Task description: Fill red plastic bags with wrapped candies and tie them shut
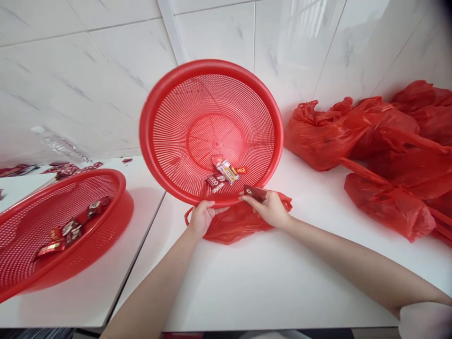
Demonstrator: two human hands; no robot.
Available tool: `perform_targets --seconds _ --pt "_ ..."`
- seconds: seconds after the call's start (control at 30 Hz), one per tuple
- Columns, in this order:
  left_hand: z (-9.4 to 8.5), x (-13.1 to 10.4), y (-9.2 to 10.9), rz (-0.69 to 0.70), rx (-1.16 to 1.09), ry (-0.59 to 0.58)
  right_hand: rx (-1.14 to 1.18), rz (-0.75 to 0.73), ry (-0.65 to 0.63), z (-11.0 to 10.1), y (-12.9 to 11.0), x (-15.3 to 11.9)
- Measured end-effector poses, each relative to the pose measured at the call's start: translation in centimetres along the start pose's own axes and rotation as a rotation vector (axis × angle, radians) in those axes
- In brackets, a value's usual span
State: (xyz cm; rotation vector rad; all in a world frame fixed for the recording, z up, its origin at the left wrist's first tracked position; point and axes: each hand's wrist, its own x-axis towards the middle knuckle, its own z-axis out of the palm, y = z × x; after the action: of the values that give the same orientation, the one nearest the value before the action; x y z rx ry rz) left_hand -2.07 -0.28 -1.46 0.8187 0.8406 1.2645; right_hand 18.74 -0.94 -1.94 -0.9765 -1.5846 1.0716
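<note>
A red plastic colander basket [212,68] is tilted up on its side, its open mouth facing me. Several wrapped candies [228,172] lie inside against its lower wall. My left hand [203,217] grips the lower rim, thumb on the inside edge. Between the thumb and fingers of my right hand [270,208] is a dark red candy wrapper [254,193], held at the rim's lower right; whether it is full I cannot tell. Below the rim and partly hidden by both hands, a red plastic bag [231,228] lies on the white table [282,282].
At left, a second red basket [122,188] leans with several wrapped candies [72,230] in it. Filled, tied red plastic bags [328,136] crowd the right side against the tiled wall [219,37]. Loose wrappers and a clear plastic packet [65,146] lie at the back left.
</note>
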Motion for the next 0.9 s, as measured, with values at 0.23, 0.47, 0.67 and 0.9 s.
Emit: perform_targets --seconds 0.23,0.47,0.67,0.9 --pt "-0.9 0.8 1.5 0.097 -0.050 0.057 -0.629 -0.216 -0.240 0.0 0.2 -0.6" --pt "-0.3 0.4 1.6 0.131 -0.055 0.032 -0.964 -0.227 -0.297 0.7 -0.1 -1.0" --pt "0.0 0.2 1.2 0.083 -0.007 0.002 -0.754 -0.252 -0.685 0.4 0.6 -1.4" --pt "0.5 -0.2 0.5 0.075 -0.017 -0.048 -0.762 -0.141 -0.714 -0.3 1.0 -1.0"
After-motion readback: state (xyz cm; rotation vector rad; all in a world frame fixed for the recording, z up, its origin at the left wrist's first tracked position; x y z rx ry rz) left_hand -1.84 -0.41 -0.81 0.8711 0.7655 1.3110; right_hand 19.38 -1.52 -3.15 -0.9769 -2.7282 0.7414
